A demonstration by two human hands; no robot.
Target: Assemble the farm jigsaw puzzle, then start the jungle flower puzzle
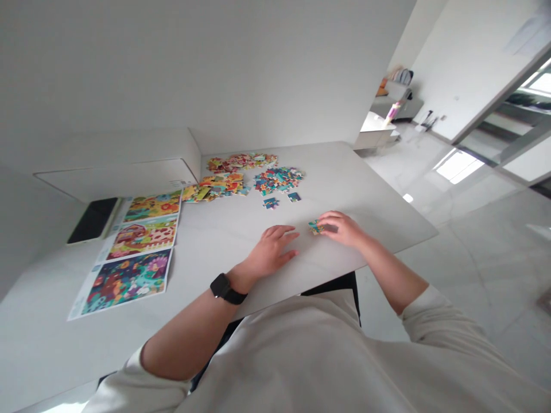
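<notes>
My right hand (341,228) has its thumb and fingers closed on the edge of a teal and yellow puzzle piece (314,227), close above the white table. To the left of it, my left hand (274,250) hovers or rests near the tabletop, fingers apart and nothing in them; a black watch (227,288) is on that wrist. Beyond the hands lie two loose dark blue puzzle pieces, one with purple (271,203) and one plainer (294,197). Just behind these is a heap of small blue and multicoloured puzzle pieces (279,179).
A heap of yellow and orange puzzle pieces (219,186) and a reddish one (241,162) lie farther back. On the left are a sheet with three printed pictures (140,252), a dark-screened phone (93,220) and a white box (124,166). The table edge (394,198) runs along the right.
</notes>
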